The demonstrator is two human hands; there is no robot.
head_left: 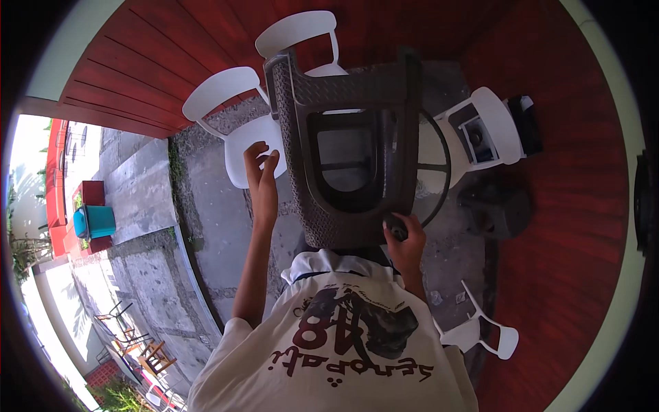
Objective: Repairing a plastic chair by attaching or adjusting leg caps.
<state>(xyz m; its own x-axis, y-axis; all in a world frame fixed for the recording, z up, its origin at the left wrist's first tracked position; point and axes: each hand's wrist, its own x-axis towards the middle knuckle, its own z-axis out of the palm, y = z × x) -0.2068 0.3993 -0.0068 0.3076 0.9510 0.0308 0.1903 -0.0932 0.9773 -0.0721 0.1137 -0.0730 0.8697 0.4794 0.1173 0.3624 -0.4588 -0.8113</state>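
Observation:
A dark brown plastic chair with a woven-look surface (329, 230) stands tilted close in front of me, its U-shaped opening facing up. What it rests on is hidden. My right hand (406, 242) is closed around a dark rounded object (395, 226) at the chair's near right corner. From near that hand a black cable (448, 161) bows out to the right and up along the chair's side. My left hand (263, 172) is raised just left of the chair, fingers loosely bent and apart, with nothing visible in them.
White chairs stand beyond the brown one, at the far left (223, 89) and far middle (295, 31). Another white chair (498, 127) is at right, near a dark box (495, 209). A fourth-side white chair (473, 329) lies low right. Red walls (563, 275) enclose the right; a turquoise pot (99, 221) stands left.

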